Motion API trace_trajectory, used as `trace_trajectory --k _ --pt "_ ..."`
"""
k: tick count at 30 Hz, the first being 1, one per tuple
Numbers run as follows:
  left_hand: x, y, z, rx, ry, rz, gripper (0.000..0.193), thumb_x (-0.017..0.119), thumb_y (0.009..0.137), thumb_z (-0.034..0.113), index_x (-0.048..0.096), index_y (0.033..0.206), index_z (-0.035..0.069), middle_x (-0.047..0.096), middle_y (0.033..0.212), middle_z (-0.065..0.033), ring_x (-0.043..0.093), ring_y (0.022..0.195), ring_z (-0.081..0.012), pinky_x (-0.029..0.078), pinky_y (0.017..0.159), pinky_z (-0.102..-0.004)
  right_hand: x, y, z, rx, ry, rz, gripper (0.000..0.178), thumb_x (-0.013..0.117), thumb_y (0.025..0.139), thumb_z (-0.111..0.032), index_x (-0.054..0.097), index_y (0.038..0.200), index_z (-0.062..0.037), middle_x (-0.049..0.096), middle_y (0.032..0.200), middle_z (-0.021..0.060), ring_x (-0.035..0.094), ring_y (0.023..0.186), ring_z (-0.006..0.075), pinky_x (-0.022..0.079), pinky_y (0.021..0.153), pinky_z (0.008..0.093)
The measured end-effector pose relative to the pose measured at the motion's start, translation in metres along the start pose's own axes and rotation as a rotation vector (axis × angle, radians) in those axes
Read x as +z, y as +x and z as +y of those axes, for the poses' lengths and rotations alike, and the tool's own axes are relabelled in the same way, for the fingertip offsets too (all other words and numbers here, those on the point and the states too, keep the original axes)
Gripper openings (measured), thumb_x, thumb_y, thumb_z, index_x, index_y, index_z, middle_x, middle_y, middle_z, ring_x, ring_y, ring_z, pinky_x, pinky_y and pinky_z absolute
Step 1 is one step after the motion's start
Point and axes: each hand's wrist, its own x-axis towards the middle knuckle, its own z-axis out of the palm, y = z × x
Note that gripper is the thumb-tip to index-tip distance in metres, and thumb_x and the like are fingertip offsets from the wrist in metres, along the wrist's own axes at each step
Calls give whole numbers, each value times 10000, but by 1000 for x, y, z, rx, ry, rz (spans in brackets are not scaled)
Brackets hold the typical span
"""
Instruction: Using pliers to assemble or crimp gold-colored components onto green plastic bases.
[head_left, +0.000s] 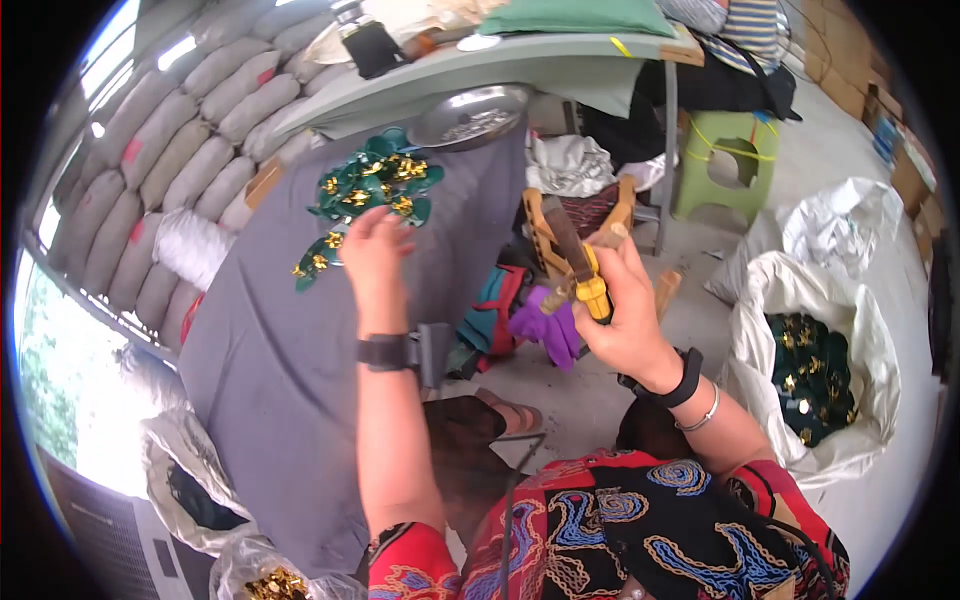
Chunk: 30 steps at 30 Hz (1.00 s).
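Observation:
My left hand [378, 245] is over the grey cloth at the near edge of a pile of dark green, rounded pieces with shiny gold fittings [370, 185]. Its fingers point right and look slightly apart, with no object visible in them. In front of my body, my right hand [630, 305] is closed around a tool with a yellow and black handle [593, 297]. A dark, flat bar [568, 238] shows just above that handle; whether it belongs to the tool I cannot tell. Behind the hand stands a wooden frame [535, 235], partly covered by it.
A metal bowl [475, 118] stands at the far end of the grey cloth [270, 350]. To the right are an open white sack [750, 370] of green and gold pieces and a green stool [728, 165]. Purple cloth [548, 325] lies low between my arms. Stacked sacks [190, 150] fill the left.

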Motion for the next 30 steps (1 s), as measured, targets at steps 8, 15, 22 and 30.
trace_trajectory --k 8,15,22,30 --pt "-126 126 -20 123 1172 271 520 679 747 194 574 1221 7 667 1047 -194 663 926 -312 537 770 -397 17 7 11 -30 41 -96 489 616 631 0 520 1110 31 438 1032 195 479 967 360 416 861 383" --pt "-137 102 -43 238 1366 267 255 675 763 176 632 999 91 683 892 -181 644 877 -387 502 762 -469 25 -5 17 1 3 -127 504 629 655 -18 515 1145 11 423 993 206 473 930 364 416 827 383" --pt "-103 72 -3 349 1371 310 214 664 773 112 591 963 46 650 920 -168 626 833 -382 491 730 -472 19 -11 14 58 14 -87 471 638 649 -22 514 1102 21 417 967 188 470 890 348 414 780 382" --pt "22 -32 -48 529 638 -96 267 641 752 30 664 1016 8 673 941 -147 666 855 -269 515 781 -339 14 16 36 20 -67 88 479 605 659 -27 531 1131 4 457 954 183 477 894 344 425 810 377"
